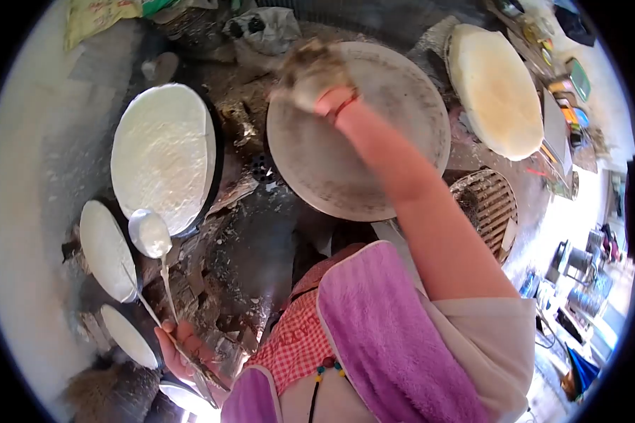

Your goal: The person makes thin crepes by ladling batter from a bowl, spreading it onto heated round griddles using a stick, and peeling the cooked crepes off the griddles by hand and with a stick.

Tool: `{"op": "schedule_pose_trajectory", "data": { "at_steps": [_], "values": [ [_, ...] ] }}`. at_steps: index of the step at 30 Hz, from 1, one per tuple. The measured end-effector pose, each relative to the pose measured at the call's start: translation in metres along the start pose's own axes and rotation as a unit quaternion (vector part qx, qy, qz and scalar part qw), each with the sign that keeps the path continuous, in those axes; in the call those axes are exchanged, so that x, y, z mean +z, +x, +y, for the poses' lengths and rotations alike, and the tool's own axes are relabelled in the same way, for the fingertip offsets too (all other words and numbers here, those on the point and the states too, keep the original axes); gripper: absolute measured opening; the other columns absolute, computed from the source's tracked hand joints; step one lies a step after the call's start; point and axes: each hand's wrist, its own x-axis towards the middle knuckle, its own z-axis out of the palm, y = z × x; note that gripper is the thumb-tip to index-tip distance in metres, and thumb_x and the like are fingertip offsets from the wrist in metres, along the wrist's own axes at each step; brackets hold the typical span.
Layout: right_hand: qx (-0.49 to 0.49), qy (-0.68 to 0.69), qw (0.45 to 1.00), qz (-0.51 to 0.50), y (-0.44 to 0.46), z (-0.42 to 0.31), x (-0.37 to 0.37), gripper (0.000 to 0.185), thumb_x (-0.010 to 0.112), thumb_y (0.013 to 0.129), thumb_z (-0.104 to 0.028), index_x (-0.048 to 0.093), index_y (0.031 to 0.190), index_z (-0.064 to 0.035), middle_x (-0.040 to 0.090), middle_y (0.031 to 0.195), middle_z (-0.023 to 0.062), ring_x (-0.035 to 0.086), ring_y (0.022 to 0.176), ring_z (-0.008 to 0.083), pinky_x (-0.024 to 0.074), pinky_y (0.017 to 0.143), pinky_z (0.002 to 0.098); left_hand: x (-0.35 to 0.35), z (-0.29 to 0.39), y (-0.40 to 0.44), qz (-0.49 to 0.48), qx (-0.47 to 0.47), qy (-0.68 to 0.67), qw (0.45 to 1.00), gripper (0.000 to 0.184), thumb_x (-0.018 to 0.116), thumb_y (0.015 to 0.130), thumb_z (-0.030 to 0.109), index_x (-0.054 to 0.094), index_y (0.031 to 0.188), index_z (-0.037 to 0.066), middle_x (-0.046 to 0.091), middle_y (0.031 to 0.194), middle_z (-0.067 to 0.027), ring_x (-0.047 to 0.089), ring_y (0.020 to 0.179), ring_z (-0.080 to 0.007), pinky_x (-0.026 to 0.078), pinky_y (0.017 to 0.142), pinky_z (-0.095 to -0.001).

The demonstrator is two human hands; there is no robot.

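My left hand [188, 352], at the lower left, is closed around the handle of a ladle [150, 234] and a second thin metal tool with a long, narrow end. White batter coats the ladle's bowl, which is beside the rim of a large round vessel of white batter [164, 151]. My right hand [307, 83], with a red band at the wrist, is over the far left edge of a big round griddle [374, 155]. Motion smears its fingers; a brownish, ragged thing seems to be in it, and its kind cannot be made out.
A stack of pale round flatbreads [497, 92] lies at the upper right. Below it is a slatted round rack [492, 204]. More round pale vessels [108, 250] line the left wall. A crumpled plastic bag [267, 29] lies behind the griddle.
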Motion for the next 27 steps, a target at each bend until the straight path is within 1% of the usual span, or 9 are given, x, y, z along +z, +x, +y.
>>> {"op": "schedule_pose_trajectory", "data": {
  "at_steps": [3, 4, 8, 10, 11, 15, 17, 21, 27],
  "values": [
    [-0.23, -0.006, 0.949, 0.215, -0.072, -0.056, 0.056, 0.08, 0.054, 0.075, -0.068, 0.051, 0.133, -0.0126, 0.037, 0.146, 0.0142, 0.022, 0.14, 0.0326, 0.0063, 0.115, 0.0548, -0.002, 0.0, 0.004, -0.001, 0.004, -0.003, 1.0, 0.036, 0.037, 0.103, 0.033, 0.048, 0.109, -0.001, 0.035, 0.074, 0.0002, 0.031, 0.044, -0.0032, 0.029, 0.034, -0.019],
    [-0.297, 0.07, 0.934, 0.184, -0.113, -0.058, 0.047, 0.084, 0.06, 0.071, -0.066, 0.053, 0.13, -0.0068, 0.04, 0.143, 0.0138, 0.024, 0.139, 0.0324, 0.0048, 0.116, 0.0549, -0.001, -0.001, 0.006, -0.003, 0.012, -0.015, 1.0, 0.035, 0.037, 0.103, 0.032, 0.048, 0.109, -0.001, 0.035, 0.074, 0.0002, 0.03, 0.045, -0.0031, 0.028, 0.034, -0.0194],
    [-0.219, 0.09, 0.962, 0.138, -0.248, -0.007, 0.07, 0.084, 0.063, 0.067, -0.062, 0.055, 0.124, -0.0004, 0.041, 0.142, 0.0169, 0.027, 0.137, 0.0343, 0.0094, 0.116, 0.0549, -0.007, 0.012, 0.016, -0.06, -0.026, -0.047, 0.997, 0.032, 0.039, 0.103, 0.029, 0.049, 0.109, -0.001, 0.035, 0.076, 0.0005, 0.031, 0.05, -0.0025, 0.024, 0.037, -0.0198],
    [-0.041, 0.028, 0.989, 0.138, -0.289, 0.024, 0.066, 0.083, 0.062, 0.073, -0.058, 0.049, 0.13, 0.0002, 0.037, 0.144, 0.0202, 0.025, 0.137, 0.0382, 0.0118, 0.115, 0.0551, -0.013, 0.022, 0.023, -0.047, -0.023, -0.023, 0.998, 0.037, 0.038, 0.103, 0.032, 0.048, 0.113, -0.003, 0.036, 0.076, 0.0, 0.03, 0.049, -0.0017, 0.023, 0.038, -0.0198],
    [-0.031, 0.024, 0.99, 0.136, -0.294, 0.039, 0.071, 0.083, 0.062, 0.073, -0.058, 0.049, 0.13, 0.0002, 0.037, 0.144, 0.0202, 0.025, 0.137, 0.0382, 0.0118, 0.115, 0.0551, -0.014, 0.025, 0.026, -0.054, -0.028, -0.023, 0.998, 0.037, 0.038, 0.103, 0.032, 0.048, 0.113, -0.002, 0.035, 0.076, 0.0001, 0.029, 0.048, -0.0017, 0.022, 0.038, -0.0203],
    [0.202, 0.058, 0.931, 0.297, -0.249, 0.108, 0.103, 0.087, 0.057, 0.083, -0.055, 0.029, 0.144, 0.0004, 0.022, 0.151, 0.023, 0.019, 0.138, 0.0425, 0.0147, 0.114, 0.0535, -0.008, 0.022, 0.027, -0.065, -0.021, -0.047, 0.997, 0.036, 0.036, 0.103, 0.032, 0.047, 0.111, -0.001, 0.033, 0.077, 0.0, 0.027, 0.05, -0.0031, 0.02, 0.039, -0.0221],
    [0.191, -0.031, 0.932, 0.308, -0.208, 0.129, 0.064, 0.085, 0.052, 0.087, -0.056, 0.022, 0.147, -0.0041, 0.023, 0.151, 0.0232, 0.02, 0.139, 0.0417, 0.0121, 0.115, 0.0486, -0.004, 0.014, 0.021, -0.063, -0.009, -0.052, 0.997, 0.036, 0.035, 0.104, 0.033, 0.046, 0.111, -0.001, 0.033, 0.077, -0.0003, 0.028, 0.05, -0.0039, 0.021, 0.039, -0.0223],
    [0.211, -0.088, 0.948, 0.222, -0.105, 0.131, 0.004, 0.075, 0.044, 0.084, -0.067, 0.024, 0.148, -0.0336, 0.029, 0.152, 0.0097, 0.025, 0.138, 0.0345, 0.0151, 0.113, 0.05, -0.012, 0.006, 0.005, -0.07, 0.01, -0.075, 0.995, 0.036, 0.033, 0.104, 0.033, 0.044, 0.11, 0.0, 0.034, 0.079, -0.0015, 0.03, 0.052, -0.0056, 0.022, 0.039, -0.0224],
    [-0.025, -0.131, 0.962, 0.24, 0.023, 0.039, 0.022, 0.063, 0.043, 0.084, -0.068, 0.041, 0.139, -0.036, 0.04, 0.146, 0.0057, 0.026, 0.138, 0.0292, 0.0109, 0.114, 0.0513, -0.022, -0.002, -0.025, -0.046, 0.043, -0.067, 0.996, 0.032, 0.036, 0.104, 0.031, 0.047, 0.109, 0.001, 0.034, 0.077, -0.0001, 0.028, 0.049, -0.0041, 0.023, 0.041, -0.023]
  ]
}}
